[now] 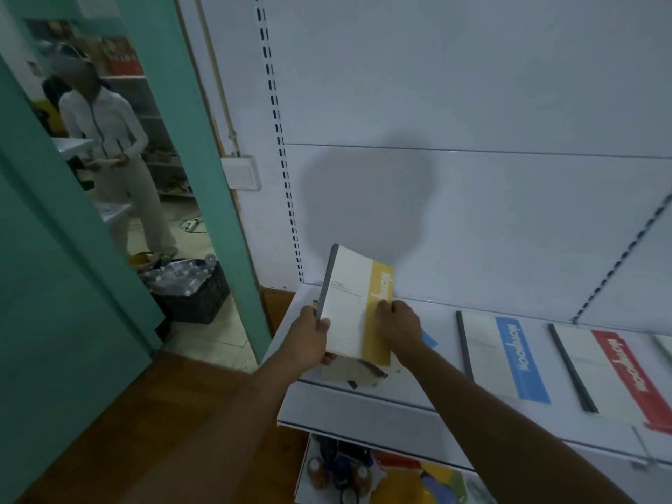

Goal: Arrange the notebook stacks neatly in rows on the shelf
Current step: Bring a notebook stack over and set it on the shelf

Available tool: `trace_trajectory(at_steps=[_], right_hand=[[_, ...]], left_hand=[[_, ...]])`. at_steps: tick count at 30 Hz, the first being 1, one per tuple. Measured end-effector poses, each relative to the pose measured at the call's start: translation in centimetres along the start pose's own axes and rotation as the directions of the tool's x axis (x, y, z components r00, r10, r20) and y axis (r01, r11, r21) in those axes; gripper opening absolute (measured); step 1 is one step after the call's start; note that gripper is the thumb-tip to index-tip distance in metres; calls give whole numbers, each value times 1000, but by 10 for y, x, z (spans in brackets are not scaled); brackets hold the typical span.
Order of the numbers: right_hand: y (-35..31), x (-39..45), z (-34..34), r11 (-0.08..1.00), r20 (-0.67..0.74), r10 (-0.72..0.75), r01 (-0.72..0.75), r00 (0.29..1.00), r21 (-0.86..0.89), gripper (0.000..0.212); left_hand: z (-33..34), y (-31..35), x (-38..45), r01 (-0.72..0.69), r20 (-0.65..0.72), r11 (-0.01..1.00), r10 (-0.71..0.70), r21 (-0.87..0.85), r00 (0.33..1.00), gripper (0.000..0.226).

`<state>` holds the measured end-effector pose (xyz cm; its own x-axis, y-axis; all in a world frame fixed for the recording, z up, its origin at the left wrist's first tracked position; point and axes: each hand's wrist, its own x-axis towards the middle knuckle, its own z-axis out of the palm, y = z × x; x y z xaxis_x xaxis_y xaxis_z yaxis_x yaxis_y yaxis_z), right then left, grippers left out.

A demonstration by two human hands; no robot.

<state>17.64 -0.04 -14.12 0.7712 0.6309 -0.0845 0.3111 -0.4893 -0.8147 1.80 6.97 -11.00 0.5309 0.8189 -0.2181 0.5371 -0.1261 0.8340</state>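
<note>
I hold a yellow-banded notebook stack tilted up over the left end of the white shelf. My left hand grips its grey spine edge near the bottom corner. My right hand presses on the yellow band at its right side. To the right, a blue-banded notebook stack lies flat on the shelf, and a red-banded notebook stack lies beyond it. A scrap of blue cover shows behind my right wrist.
A person in pale clothes stands beyond the green doorway at the left. A black crate of bottles sits on the floor there. A lower shelf holds mixed goods. The white back panel rises behind the shelf.
</note>
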Motion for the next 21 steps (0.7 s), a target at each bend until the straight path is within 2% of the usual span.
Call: trace_trajectory(at_steps=[2, 5, 9, 12, 15, 19, 21], right_hand=[[2, -4, -18, 992, -60, 45, -37, 997, 122, 27], [17, -18, -61, 982, -245, 84, -39, 966, 184, 25], [58, -57, -137, 982, -509, 172, -105, 843, 157, 25], [104, -104, -204, 973, -641, 230, -166, 732, 160, 25], [155, -167, -267, 943, -713, 328, -254, 620, 214, 26], [213, -248, -349, 914, -811, 399, -257, 427, 314, 19], [241, -287, -386, 898, -828, 434, -248, 355, 364, 16]], left_hand=[[10, 14, -3, -13, 53, 998, 16, -55, 998, 13], [41, 42, -3, -97, 147, 985, 118, -142, 982, 19], [113, 89, -26, -40, 373, 954, 154, -297, 915, 18], [180, 120, -67, -124, 519, 942, 279, -313, 808, 18], [248, 151, -128, -170, 625, 919, 370, -357, 687, 22], [332, 188, -218, -268, 742, 896, 443, -353, 503, 28], [373, 203, -258, -315, 783, 879, 467, -358, 411, 33]])
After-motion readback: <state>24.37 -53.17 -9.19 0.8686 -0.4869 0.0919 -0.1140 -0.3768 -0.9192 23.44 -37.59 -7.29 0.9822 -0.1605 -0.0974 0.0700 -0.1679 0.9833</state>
